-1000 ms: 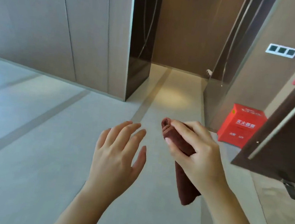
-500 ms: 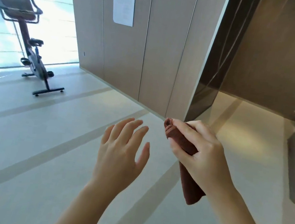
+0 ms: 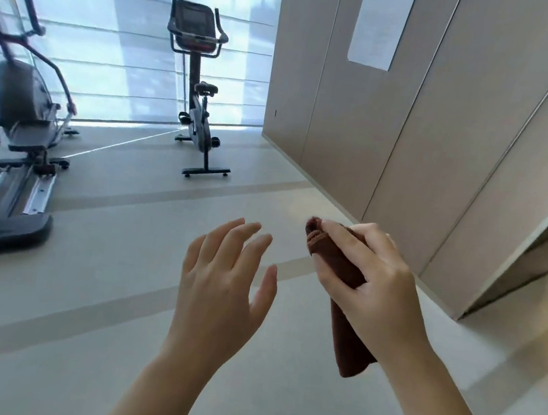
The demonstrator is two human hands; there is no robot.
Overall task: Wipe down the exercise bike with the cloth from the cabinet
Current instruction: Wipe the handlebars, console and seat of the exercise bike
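Head view: nearest, the right hand (image 3: 373, 285) grips a rolled brown cloth (image 3: 344, 295), fingers (image 3: 337, 239) wrapped around its upper half while the lower end hangs free below the wrist. Just left of it, apart from the cloth, the left hand (image 3: 221, 287) is raised, empty, fingers spread. Beyond them lies pale floor (image 3: 104, 255). Farther off, the bike (image 3: 199, 105) stands by the window (image 3: 114, 32), near the panelled wall (image 3: 414, 121). An elliptical (image 3: 13, 127) sits at far left.

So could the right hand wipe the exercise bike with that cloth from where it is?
Probably not yet. The right hand grips the cloth, but the exercise bike stands well off across open floor; nothing blocks the way.
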